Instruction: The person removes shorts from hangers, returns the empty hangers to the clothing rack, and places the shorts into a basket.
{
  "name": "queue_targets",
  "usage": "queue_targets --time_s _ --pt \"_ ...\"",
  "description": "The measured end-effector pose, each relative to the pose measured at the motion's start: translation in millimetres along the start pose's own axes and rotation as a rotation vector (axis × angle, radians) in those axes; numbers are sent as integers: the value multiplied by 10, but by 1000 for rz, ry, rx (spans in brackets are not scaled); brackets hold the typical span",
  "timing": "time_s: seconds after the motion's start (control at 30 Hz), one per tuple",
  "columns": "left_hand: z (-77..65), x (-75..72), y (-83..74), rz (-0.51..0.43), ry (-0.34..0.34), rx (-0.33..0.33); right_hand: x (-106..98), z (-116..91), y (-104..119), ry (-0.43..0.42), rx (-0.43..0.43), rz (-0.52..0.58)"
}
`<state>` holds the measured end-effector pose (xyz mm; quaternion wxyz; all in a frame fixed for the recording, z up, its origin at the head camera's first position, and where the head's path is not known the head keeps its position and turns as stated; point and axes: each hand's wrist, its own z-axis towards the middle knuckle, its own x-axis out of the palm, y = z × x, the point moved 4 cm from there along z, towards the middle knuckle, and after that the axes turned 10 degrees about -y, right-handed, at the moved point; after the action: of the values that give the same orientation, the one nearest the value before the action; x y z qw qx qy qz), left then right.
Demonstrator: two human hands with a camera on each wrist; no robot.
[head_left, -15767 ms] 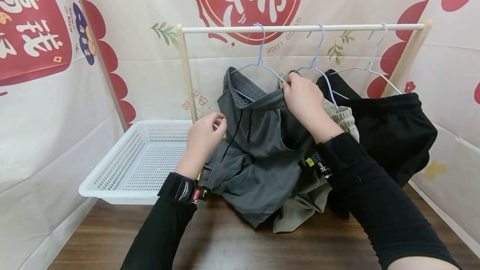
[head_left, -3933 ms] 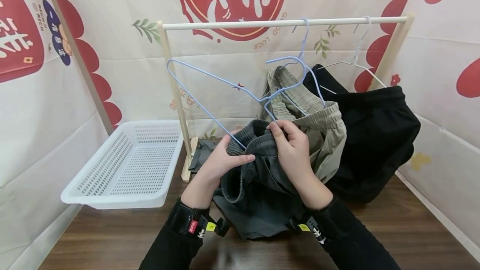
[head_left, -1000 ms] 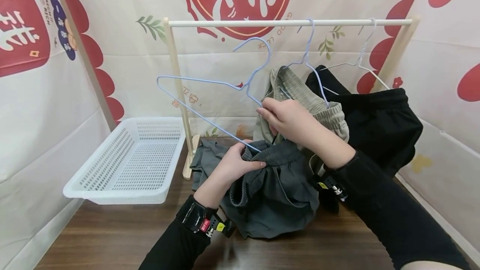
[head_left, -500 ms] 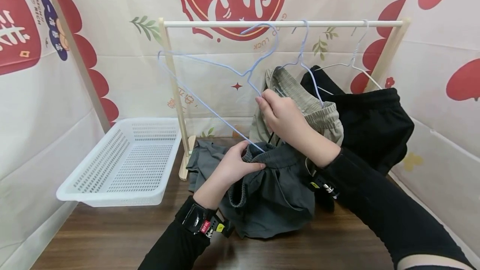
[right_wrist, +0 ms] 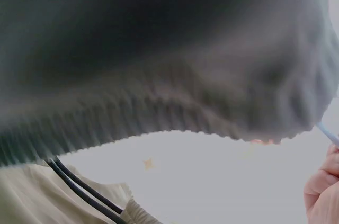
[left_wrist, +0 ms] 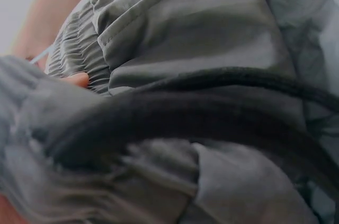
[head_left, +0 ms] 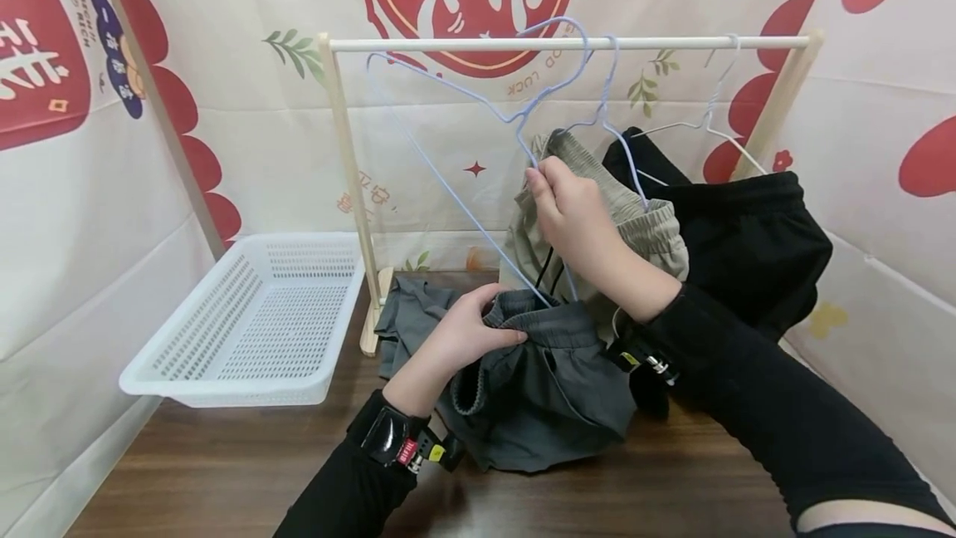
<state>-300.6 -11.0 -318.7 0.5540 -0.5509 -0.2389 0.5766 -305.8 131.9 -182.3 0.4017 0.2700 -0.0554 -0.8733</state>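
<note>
A pair of dark grey shorts (head_left: 553, 397) lies bunched on the table, its waistband raised. My left hand (head_left: 466, 330) grips that waistband, thumb in front and the other fingers behind. Tilted above it, a blue wire hanger (head_left: 478, 98) has its lower end inside the waist opening. My right hand (head_left: 578, 210) pinches the hanger's right arm below the hook. The hook overlaps the rail (head_left: 448, 45) in the head view; whether they touch I cannot tell. Grey fabric (left_wrist: 201, 28) and dark cords fill the left wrist view. In the right wrist view the waistband (right_wrist: 122, 118) hides most of the scene.
Beige shorts (head_left: 650, 231) and black shorts (head_left: 754, 247) hang from hangers on the rack's right half, the beige ones just behind my right hand. A white perforated basket (head_left: 224, 393) stands left of the rack's post (head_left: 351, 189). Printed cloth walls surround the table.
Earlier the grey shorts hung on the rail; now they are down on the table. Over the last second my right hand has lifted and tilted the hanger upward, while my left hand keeps its grip.
</note>
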Motion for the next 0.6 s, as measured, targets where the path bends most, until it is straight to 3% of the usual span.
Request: queue_targets --time_s 0.2,0.6 --pt "-26 -73 14 61 -7 24 -68 54 -9 -21 92 43" --pt "-91 -184 85 162 -26 38 -197 100 60 -83 112 74"
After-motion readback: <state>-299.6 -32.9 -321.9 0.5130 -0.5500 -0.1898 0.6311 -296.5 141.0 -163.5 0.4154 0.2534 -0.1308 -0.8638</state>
